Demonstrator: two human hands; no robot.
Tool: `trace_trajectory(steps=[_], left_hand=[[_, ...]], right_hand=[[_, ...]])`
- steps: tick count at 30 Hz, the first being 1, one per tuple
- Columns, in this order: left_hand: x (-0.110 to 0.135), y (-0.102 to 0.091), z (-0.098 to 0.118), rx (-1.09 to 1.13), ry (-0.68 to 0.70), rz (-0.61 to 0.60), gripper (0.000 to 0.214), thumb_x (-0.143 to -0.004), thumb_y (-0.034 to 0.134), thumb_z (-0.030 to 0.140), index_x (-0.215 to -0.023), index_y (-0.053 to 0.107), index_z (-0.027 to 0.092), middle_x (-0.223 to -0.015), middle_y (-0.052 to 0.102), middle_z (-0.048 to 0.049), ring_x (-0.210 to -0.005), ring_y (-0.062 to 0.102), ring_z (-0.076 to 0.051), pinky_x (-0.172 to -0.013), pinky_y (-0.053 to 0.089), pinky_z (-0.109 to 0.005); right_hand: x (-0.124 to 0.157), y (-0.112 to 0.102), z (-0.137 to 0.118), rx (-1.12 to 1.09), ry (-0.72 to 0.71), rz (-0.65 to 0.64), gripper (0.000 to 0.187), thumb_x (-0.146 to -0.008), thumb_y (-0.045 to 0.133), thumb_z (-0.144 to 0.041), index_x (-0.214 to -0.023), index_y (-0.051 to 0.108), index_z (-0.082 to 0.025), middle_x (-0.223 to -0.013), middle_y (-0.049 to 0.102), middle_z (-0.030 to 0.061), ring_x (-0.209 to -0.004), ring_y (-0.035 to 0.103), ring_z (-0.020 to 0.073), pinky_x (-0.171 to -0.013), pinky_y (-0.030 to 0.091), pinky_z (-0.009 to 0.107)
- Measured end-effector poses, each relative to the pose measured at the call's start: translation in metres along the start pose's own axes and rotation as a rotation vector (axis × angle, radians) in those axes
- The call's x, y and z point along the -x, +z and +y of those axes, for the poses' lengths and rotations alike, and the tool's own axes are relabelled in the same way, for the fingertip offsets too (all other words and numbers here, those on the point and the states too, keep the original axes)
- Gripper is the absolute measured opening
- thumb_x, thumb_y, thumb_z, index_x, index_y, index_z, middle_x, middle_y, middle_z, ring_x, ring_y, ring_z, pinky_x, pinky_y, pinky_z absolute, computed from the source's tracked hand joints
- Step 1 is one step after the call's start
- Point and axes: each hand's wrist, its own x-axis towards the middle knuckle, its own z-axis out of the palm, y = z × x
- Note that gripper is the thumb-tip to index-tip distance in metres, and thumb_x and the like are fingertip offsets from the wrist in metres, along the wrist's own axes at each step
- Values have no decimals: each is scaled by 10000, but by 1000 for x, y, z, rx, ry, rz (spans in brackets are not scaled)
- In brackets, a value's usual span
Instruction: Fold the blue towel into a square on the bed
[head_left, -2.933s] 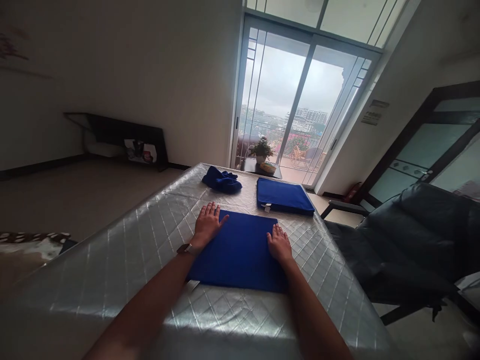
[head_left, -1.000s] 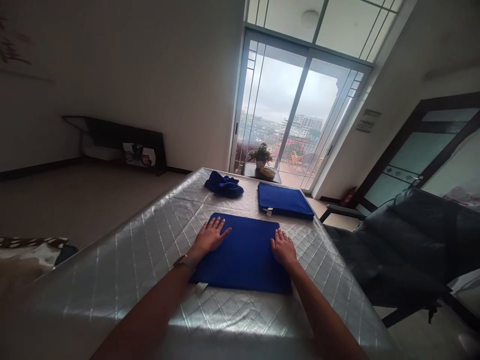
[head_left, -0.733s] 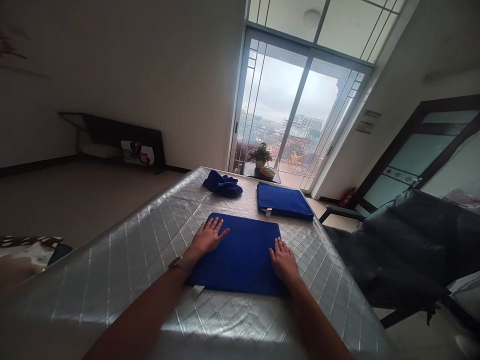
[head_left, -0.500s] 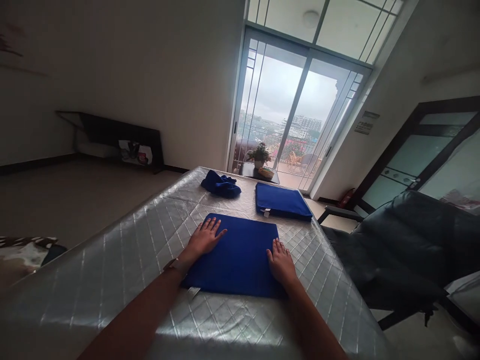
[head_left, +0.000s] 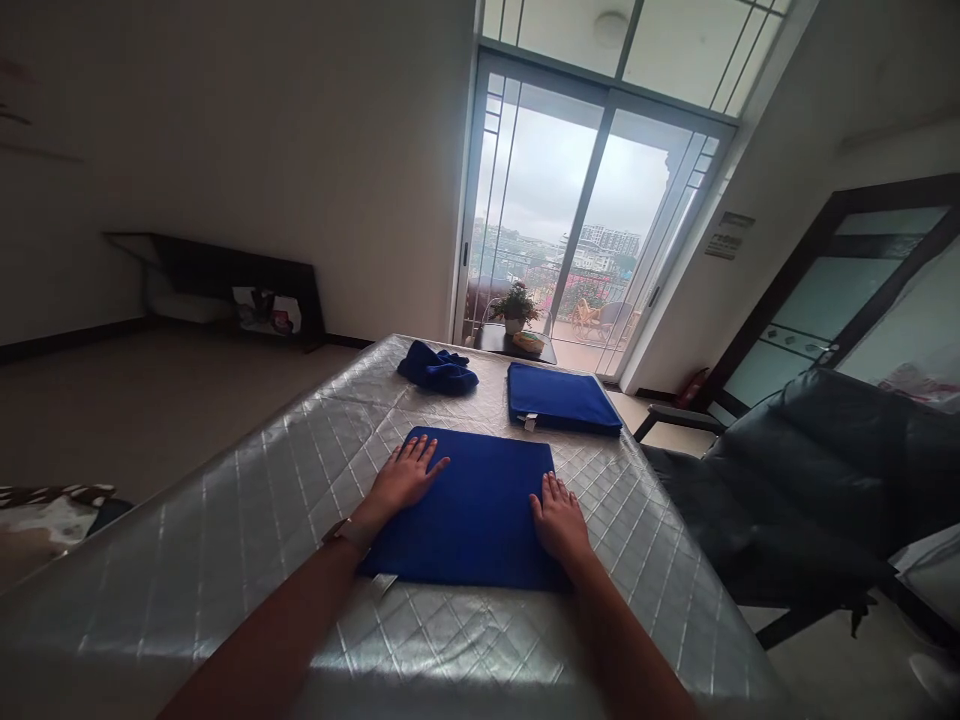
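A blue folded cloth [head_left: 472, 520] lies flat in front of me, with a white tag sticking out at its near left corner. My left hand [head_left: 405, 475] rests palm down on its left edge, fingers spread. On the right edge lies my right hand [head_left: 559, 518], flat with its fingers stretched out. Behind it to the right is a neat stack of folded blue cloth [head_left: 562, 398], also with a white tag. A crumpled blue cloth [head_left: 436, 368] sits farther back on the left.
A silver quilted cover [head_left: 247, 530] spreads over the table. A dark armchair [head_left: 780, 490] stands close on the right. Beyond the far edge are a small table with a potted plant [head_left: 514, 305] and a glass sliding door [head_left: 592, 220]. A dark bench [head_left: 232, 275] is at the left wall.
Both hands stay flat on the folded cloth, with hardly any motion. The whole view has shifted slightly.
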Motion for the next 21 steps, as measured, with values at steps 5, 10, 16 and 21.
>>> trace_trajectory(steps=[5, 10, 16, 21], left_hand=[[0, 0, 0, -1, 2, 0, 723, -969, 178, 606, -1524, 265, 150, -1603, 224, -112, -1482, 177, -252, -1195, 135, -446], [-1, -4, 1, 2, -4, -72, 750, -962, 151, 622, -1537, 211, 143, -1617, 158, -117, -1491, 129, -258, -1194, 110, -451], [-7, -16, 12, 17, -43, -113, 838, -941, 138, 654, -1532, 175, 61, -1591, 182, -203, -1478, 158, -325, -1180, 95, -537], [-3, -12, 84, 67, 142, -73, 828, -932, 77, 652, -1540, 200, 104, -1610, 155, -136, -1492, 109, -257, -1208, 115, -456]], right_hand=[[-1, 2, 0, -21, 0, -1, 634, -993, 185, -422, -1533, 215, -92, -1601, 182, 71, -1474, 159, 201, -1184, 103, 372], [-1, 4, 0, -36, -5, 18, 636, -993, 184, -416, -1530, 216, -76, -1602, 173, 81, -1474, 157, 212, -1183, 103, 375], [0, 4, 0, -39, -11, 30, 627, -995, 191, -406, -1528, 224, -77, -1600, 183, 96, -1473, 163, 219, -1180, 103, 377], [0, 2, -1, -41, -6, 25, 629, -994, 191, -409, -1528, 227, -79, -1598, 188, 93, -1472, 169, 219, -1182, 109, 389]])
